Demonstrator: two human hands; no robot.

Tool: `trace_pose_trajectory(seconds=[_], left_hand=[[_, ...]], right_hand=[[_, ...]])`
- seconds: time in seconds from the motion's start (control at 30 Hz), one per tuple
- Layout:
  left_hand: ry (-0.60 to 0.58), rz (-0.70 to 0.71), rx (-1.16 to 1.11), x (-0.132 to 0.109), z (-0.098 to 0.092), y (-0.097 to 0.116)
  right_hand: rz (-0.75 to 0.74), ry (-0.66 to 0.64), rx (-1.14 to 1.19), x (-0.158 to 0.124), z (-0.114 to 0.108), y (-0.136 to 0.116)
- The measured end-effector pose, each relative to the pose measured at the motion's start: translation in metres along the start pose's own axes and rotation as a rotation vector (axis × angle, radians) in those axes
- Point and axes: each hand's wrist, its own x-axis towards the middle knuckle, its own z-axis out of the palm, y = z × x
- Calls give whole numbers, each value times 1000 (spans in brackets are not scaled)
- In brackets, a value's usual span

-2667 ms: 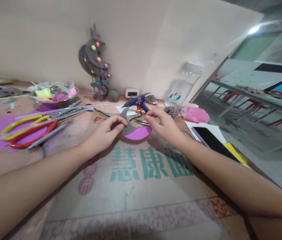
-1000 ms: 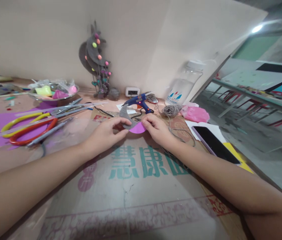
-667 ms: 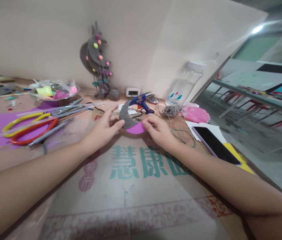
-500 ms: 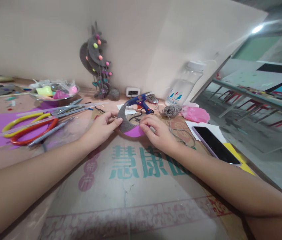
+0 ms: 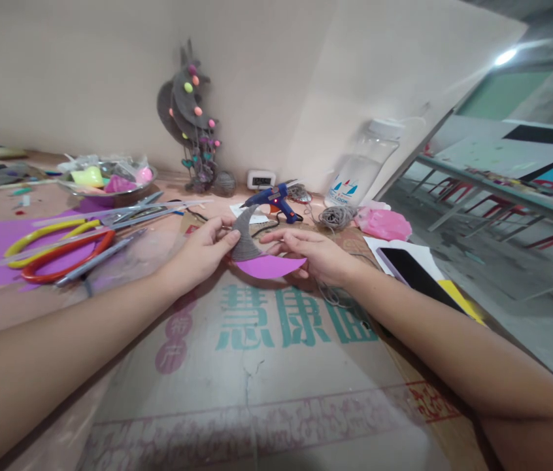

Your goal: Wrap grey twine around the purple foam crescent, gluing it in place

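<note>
Crescent is partly purple, partly wrapped in grey yarn.

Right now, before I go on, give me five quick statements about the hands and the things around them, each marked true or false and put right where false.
1. The left hand holds the crescent by its grey-wrapped part. True.
2. The whole crescent is wrapped in grey. False: its part toward the right hand is bare purple.
3. The blue glue gun is beyond the crescent, in neither hand. True.
4. The scissors lie to the left of the left hand. True.
5. Both handle loops of the scissors are blue. False: one is yellow, the other red.
</note>
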Motion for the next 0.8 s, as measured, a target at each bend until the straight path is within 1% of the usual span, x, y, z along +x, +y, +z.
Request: trace_pose_trajectory(seconds=[0.07,0.13,0.2,0.3,0.4,0.6,0.73,0.8], left_hand=[[0,1,30,0,0,1],[-5,17,68,0,0,1],[-15,42,94,1,-1,-1],[-42,56,100,2,-2,-4],[-66,57,91,2,-3,-7],[-97,37,71,2,-1,-7],[-82,23,79,0,0,-4],[-74,22,80,-1,0,-2]], right_hand=[[31,-115,14,-2,0,0],[41,-151,-9,-3,1,-2],[36,-106,-85,-2,2,-4],[4,23,-243,0,5,-5],[-26,135,-306,3,7,-3],[-31,229,-292,5,13,3],[-74,302,-357,5,16,4],[-96,296,-405,5,15,4]])
